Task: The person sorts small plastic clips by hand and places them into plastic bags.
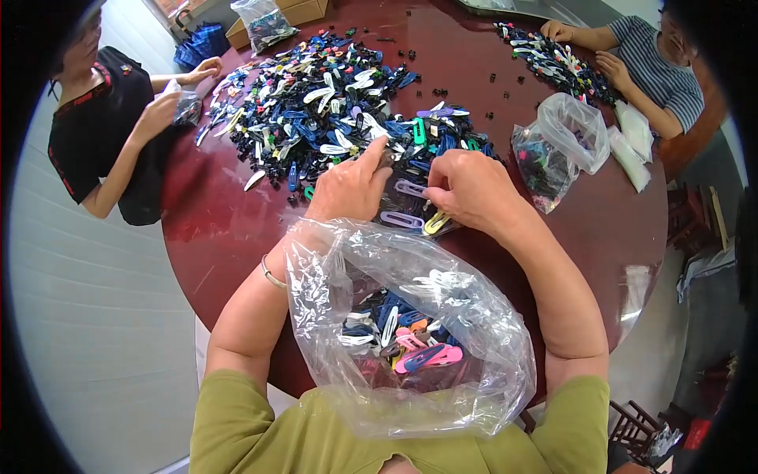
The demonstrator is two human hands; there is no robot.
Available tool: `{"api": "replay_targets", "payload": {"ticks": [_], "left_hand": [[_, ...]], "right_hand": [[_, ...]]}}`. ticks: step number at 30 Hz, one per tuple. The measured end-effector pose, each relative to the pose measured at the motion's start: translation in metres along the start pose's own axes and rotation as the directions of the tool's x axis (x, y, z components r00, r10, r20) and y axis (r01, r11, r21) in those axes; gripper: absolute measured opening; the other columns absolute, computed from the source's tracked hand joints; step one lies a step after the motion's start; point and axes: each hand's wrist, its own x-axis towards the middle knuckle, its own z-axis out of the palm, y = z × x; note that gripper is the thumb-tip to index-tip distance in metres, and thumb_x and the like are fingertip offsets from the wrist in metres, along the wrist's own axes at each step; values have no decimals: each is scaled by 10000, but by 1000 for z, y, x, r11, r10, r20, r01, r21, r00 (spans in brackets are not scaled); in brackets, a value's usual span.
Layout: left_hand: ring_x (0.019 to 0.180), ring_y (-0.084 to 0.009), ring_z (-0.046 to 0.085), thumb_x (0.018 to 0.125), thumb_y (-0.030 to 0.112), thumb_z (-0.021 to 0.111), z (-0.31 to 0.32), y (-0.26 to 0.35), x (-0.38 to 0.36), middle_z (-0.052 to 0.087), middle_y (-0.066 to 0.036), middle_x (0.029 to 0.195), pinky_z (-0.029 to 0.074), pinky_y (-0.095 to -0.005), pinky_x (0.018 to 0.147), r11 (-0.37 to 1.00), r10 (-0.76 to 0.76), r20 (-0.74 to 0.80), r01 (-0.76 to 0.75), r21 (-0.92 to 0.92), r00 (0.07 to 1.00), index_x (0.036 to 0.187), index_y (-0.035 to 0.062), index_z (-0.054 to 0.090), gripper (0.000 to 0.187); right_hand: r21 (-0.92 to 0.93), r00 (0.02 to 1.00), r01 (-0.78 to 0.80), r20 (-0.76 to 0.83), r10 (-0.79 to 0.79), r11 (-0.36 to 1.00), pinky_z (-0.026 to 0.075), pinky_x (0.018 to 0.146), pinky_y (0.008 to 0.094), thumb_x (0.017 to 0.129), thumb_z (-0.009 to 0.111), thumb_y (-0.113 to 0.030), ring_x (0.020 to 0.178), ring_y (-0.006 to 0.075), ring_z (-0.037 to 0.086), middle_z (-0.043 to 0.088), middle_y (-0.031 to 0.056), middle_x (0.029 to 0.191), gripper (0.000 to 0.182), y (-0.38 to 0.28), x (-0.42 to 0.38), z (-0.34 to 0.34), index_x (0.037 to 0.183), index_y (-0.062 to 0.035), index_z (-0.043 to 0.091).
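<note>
My right hand (474,189) is closed at the near edge of the heap, its thumb and fingers pinching the end of a purple snap hair clip (409,188). Just below its fingers lie a second purple hair clip (401,220) and a yellow hair clip (435,223). My left hand (347,189) rests against the heap of hair clips (316,103), fingers bent together; what they hold, if anything, I cannot make out. Between my forearms, a clear plastic bag (493,347) gapes wide, with white, navy and pink hair clips (426,358) inside.
A person in black (103,134) handles a small bag (187,107) on the left. At the far right, a person in stripes (659,67) reaches into another heap (553,63). A partly filled bag (545,158) stands right. Small black claw clips (491,77) dot the red table (584,245).
</note>
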Motion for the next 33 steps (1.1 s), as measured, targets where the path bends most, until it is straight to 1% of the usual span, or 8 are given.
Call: {"api": "replay_targets", "payload": {"ticks": [7, 8, 13, 16, 18, 22, 24, 33], "left_hand": [[1022, -358, 634, 802, 153, 703, -8, -4, 2, 652, -212, 1109, 494, -402, 877, 1000, -1, -30, 1, 0, 1000, 1283, 19, 519, 533], [1011, -360, 635, 794, 158, 708, -12, -4, 3, 655, -207, 1096, 495, -401, 873, 1000, -5, -22, 6, 28, 1000, 1247, 17, 546, 502], [967, -360, 633, 740, 184, 744, -26, -9, 8, 665, -173, 1043, 501, -395, 850, 993, 57, 54, -62, 99, 997, 1014, 12, 668, 333], [901, -329, 613, 693, 201, 781, -26, -6, 6, 642, -123, 920, 468, -397, 823, 988, 100, 62, -107, 110, 993, 894, 11, 683, 293], [900, -312, 606, 678, 195, 790, -24, -9, 5, 629, -108, 905, 460, -392, 826, 983, 123, 73, -131, 130, 990, 864, 14, 688, 279], [970, -325, 609, 696, 181, 772, -23, -1, 3, 641, -127, 1031, 467, -401, 864, 981, 77, 105, -95, 172, 991, 891, 16, 682, 271], [1006, -332, 612, 712, 169, 758, -24, 3, 4, 651, -136, 1095, 471, -403, 883, 981, 36, 145, -63, 185, 989, 904, 18, 677, 257], [1086, -321, 598, 770, 118, 708, -15, 2, 3, 653, -124, 1106, 452, -410, 950, 967, 204, 138, -222, 128, 969, 984, 41, 655, 233]], "right_hand": [[355, 994, -21, -94, 58, 935, 507, 619, 375, 720, 727, -158, 645, 260, 654, 665, 152, 721, 161, 12, 2, -25, 783, -15, 686], [470, 992, -18, -105, 76, 882, 460, 536, 288, 755, 727, -132, 572, 127, 595, 652, 76, 660, 127, 13, 1, -31, 765, -12, 685], [829, 999, -47, 38, 29, 557, 375, 502, 180, 805, 718, -62, 586, 2, 523, 607, -39, 634, 99, -31, -24, -84, 718, -33, 680], [815, 968, 22, 129, -217, 579, 412, 501, 211, 750, 760, -34, 584, 64, 580, 658, 17, 709, 90, -57, -47, -96, 740, 3, 678], [767, 889, 286, 11, -458, 575, 425, 514, 220, 721, 778, -15, 600, 70, 590, 672, 45, 720, 108, -57, -49, -84, 740, 25, 680], [664, 995, 98, -62, -76, 741, 466, 585, 244, 773, 722, -31, 659, 121, 623, 670, 87, 743, 78, -44, -25, -66, 815, 24, 687], [357, 976, 150, -204, -80, 922, 482, 621, 253, 796, 691, -49, 694, 133, 625, 661, 73, 776, 97, -4, -4, -36, 871, 11, 693], [48, 993, -26, -113, 31, 999, 511, 744, 442, 774, 694, -205, 851, 327, 646, 661, 121, 904, 161, 15, 7, 6, 829, -54, 704]]}}
